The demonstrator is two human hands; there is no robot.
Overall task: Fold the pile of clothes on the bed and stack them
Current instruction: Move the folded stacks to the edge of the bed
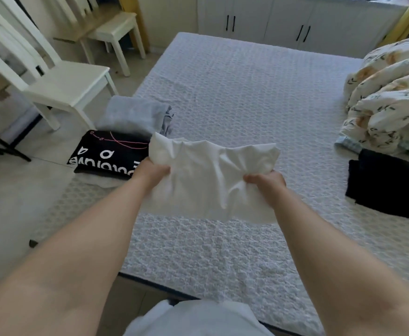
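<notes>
White chair beside quilted bed.

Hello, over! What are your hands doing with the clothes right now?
Left hand and right hand both gripping white garment, held above the bed. Folded black printed shirt and grey piece at left. Nothing in the way.

Both forearms are bare, with no sleeves, watch or rings showing down to the hands. At the frame's bottom edge the person wears a white garment.
</notes>
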